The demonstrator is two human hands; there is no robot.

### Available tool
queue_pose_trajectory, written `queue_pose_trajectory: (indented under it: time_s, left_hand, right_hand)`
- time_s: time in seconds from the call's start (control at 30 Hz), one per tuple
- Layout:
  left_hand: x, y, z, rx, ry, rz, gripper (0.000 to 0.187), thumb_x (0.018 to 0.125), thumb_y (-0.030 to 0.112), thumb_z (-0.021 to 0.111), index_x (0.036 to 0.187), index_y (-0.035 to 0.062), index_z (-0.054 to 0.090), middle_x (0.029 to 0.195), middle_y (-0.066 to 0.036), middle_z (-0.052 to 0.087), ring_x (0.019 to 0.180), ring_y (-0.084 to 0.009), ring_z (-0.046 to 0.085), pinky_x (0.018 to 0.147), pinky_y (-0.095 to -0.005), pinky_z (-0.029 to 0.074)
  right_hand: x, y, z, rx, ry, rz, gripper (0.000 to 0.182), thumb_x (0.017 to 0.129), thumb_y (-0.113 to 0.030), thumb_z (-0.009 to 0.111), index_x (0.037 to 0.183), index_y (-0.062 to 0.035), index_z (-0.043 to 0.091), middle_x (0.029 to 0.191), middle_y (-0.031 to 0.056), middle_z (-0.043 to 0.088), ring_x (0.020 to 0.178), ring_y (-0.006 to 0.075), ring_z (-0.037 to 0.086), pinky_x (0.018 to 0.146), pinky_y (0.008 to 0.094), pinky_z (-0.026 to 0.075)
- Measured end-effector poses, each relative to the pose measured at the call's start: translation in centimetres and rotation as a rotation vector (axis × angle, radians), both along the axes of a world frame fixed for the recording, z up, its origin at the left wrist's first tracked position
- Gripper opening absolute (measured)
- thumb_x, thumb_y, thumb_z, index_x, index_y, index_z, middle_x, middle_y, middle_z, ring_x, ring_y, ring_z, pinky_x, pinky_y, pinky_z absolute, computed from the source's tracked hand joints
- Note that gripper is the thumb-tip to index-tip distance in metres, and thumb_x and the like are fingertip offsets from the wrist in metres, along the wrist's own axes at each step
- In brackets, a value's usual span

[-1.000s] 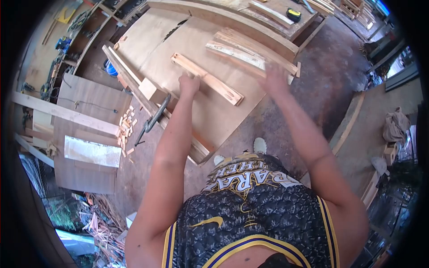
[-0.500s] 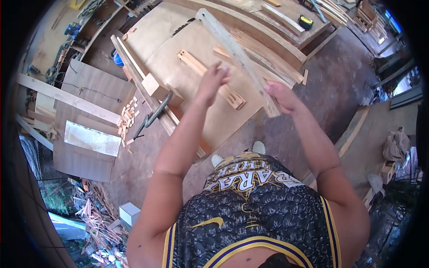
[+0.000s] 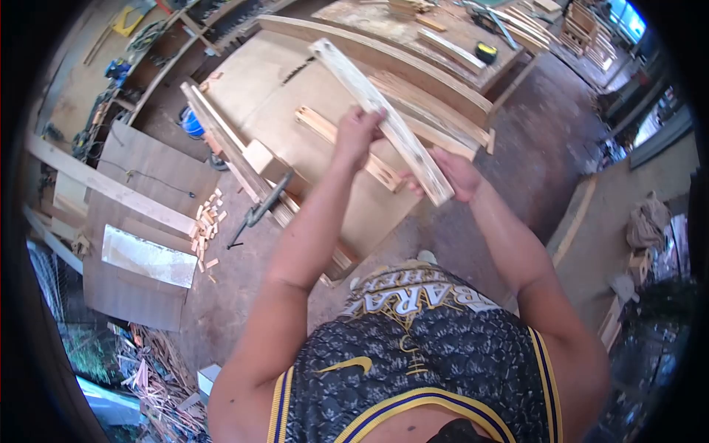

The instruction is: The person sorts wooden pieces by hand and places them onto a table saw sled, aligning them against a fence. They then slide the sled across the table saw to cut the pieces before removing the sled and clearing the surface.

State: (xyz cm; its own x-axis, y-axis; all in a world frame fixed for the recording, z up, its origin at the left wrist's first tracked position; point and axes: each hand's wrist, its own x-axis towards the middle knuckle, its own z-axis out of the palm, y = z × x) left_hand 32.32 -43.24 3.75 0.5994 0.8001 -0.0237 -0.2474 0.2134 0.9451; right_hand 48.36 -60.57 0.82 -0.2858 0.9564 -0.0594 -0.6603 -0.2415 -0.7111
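A long pale wooden board (image 3: pixel 399 131) is held slantwise above the plywood-topped bench (image 3: pixel 251 68). My left hand (image 3: pixel 359 134) is closed on the board's left edge near its middle. Around the board's near end, my right hand (image 3: pixel 452 176) grips from the right, with some fingertips showing under the left edge. Beneath the board, a shorter slotted wooden piece (image 3: pixel 319 124) lies on the plywood, partly hidden by my left hand.
A clamp (image 3: pixel 264 207) holds a wooden block (image 3: pixel 260 158) at the bench's left side. Small wood offcuts (image 3: pixel 207 229) lie on the floor at left. A tape measure (image 3: pixel 486 52) sits on the table behind. Long planks lie along the bench's far right side.
My left hand has moved from beside the board to a grip on it. The board has shifted slightly down and left, and its near end has turned. My right hand has moved slightly left and down.
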Motion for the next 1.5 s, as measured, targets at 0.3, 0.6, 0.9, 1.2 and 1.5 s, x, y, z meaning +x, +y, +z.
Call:
queue_pose_trajectory:
  time_s: [0.3,0.6,0.9,1.2,1.5]
  left_hand:
    - [-1.7,-0.4,2.0,-0.156,0.001,0.015,0.014,0.095,0.02,0.066,0.095,0.0069,0.06,0.075,0.002,0.06,0.065,-0.0085,0.06,0.067,-0.025,0.056]
    - [-2.7,2.0,5.9,0.545,0.435,-0.312,0.04,0.1,0.026,0.057,0.132,0.0036,0.054,0.099,-0.011,0.067,0.096,-0.0188,0.065,0.083,-0.0363,0.053]
    - [-2.3,4.0,1.3,1.456,0.896,-0.283,0.027,0.088,0.025,0.069,0.113,0.0164,0.071,0.113,-0.007,0.067,0.111,-0.0289,0.059,0.098,-0.041,0.044]
    - [-4.1,5.0,-5.6,1.065,0.912,0.192,0.04,0.09,0.027,0.065,0.126,0.0091,0.061,0.142,-0.026,0.045,0.131,-0.042,0.042,0.112,-0.0455,0.033]
    - [-5.4,4.1,-5.7,0.854,0.94,-0.173,0.05,0.098,0.031,0.057,0.142,0.0107,0.049,0.154,-0.025,0.031,0.145,-0.0395,0.028,0.117,-0.0442,0.028]
  right_hand:
    - [-1.2,-0.5,3.6,0.125,0.034,0.09,0.064,0.105,-0.039,0.029,0.155,-0.0015,0.015,0.137,0.0269,0.051,0.106,0.0305,0.066,0.089,0.0376,0.056]
    - [-0.9,-0.5,6.8,0.467,-1.425,-0.866,0.052,0.091,-0.026,0.067,0.137,-0.0046,0.052,0.136,0.0171,0.054,0.125,0.0315,0.053,0.108,0.0413,0.043]
    - [0.0,0.4,2.8,0.211,-1.98,-0.247,0.051,0.084,-0.032,0.071,0.124,-0.0041,0.058,0.121,0.0183,0.062,0.112,0.0364,0.059,0.096,0.0449,0.048]
    - [-10.1,12.2,-1.7,0.006,-2.008,-0.291,0.047,0.085,-0.04,0.066,0.109,-0.0002,0.065,0.123,0.0192,0.057,0.116,0.0368,0.053,0.096,0.049,0.046]
    - [2.2,7.8,-6.8,-0.081,-2.334,-0.649,0.048,0.085,-0.045,0.068,0.113,-0.0053,0.065,0.121,0.0134,0.059,0.118,0.0281,0.052,0.097,0.0461,0.043]
